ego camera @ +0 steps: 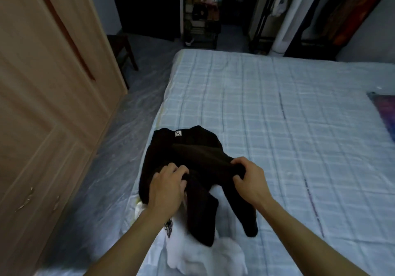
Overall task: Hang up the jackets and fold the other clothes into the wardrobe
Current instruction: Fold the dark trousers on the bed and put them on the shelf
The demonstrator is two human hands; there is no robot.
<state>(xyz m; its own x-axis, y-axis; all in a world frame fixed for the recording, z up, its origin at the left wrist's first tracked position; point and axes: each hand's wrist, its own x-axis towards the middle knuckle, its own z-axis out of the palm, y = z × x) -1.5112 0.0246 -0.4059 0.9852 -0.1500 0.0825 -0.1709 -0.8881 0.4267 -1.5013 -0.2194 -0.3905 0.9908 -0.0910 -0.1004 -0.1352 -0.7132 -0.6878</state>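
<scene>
A black sweater (192,147) with a small white label at its collar lies on the near left corner of the bed (277,115). Its sleeves hang toward me over a white garment (203,254) bunched underneath. My left hand (166,188) grips a fold of the black sweater at its lower left. My right hand (249,177) pinches the same fabric at the lower right. The wooden wardrobe (47,104) stands to the left with its doors shut.
Plastic sheeting covers the floor (128,130) between bed and wardrobe. A dark chair (121,49) stands beyond the wardrobe. A shelf rack (201,19), a white tower fan (286,30) and hanging clothes (352,8) line the far wall. A purple patterned item (384,113) lies at the bed's right edge.
</scene>
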